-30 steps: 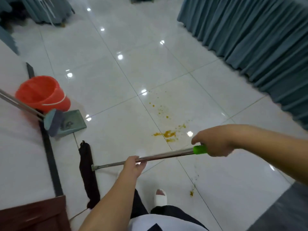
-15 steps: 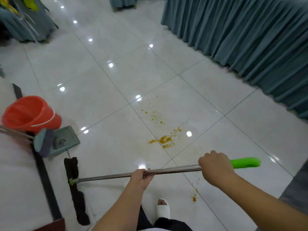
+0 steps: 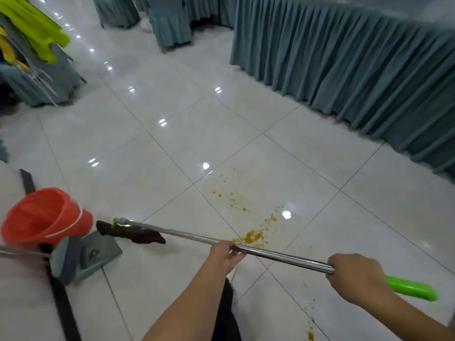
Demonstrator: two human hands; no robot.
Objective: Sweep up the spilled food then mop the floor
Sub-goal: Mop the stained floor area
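I hold a mop by its steel pole (image 3: 187, 234), which runs from lower right up to the left. My left hand (image 3: 225, 255) grips the pole near its middle. My right hand (image 3: 357, 279) grips it just ahead of the green handle end (image 3: 413, 290). The dark mop head (image 3: 130, 233) lies at the pole's far end, beside the orange bucket. Orange-yellow spilled food (image 3: 253, 236) stains the white tiles just beyond the pole, with splatter trailing up and left and another spot (image 3: 310, 335) at the bottom.
An orange bucket (image 3: 46, 217) stands at the left, next to a grey-green dustpan (image 3: 98, 252) and a brush (image 3: 64, 262). Grey-blue skirted tables (image 3: 357, 70) line the right side. Covered chairs (image 3: 170, 23) stand at the back; yellow-green cloth (image 3: 32, 28) hangs top left.
The mop head has swung from the floor near my feet up toward the bucket and dustpan. The pole now tilts down to the right, and my view has tipped up.
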